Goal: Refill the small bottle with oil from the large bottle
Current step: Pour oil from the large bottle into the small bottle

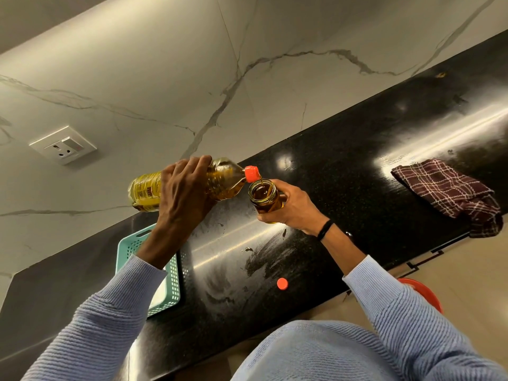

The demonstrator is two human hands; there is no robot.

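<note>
Oil [262, 185] streaming: your left hand [184, 188] is gripping tilted large bottle [225, 182], right hand [294, 207] is clasping small bottle [265, 199] beneath spout [252, 174], catching flow over counter [357, 166].

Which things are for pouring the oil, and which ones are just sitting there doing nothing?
For the job: large bottle, tipped in the left hand; small bottle, held by the right hand under the spout; orange cap on the counter, probably off a bottle.

Just lying about: checked cloth; teal basket; wall socket.
</note>
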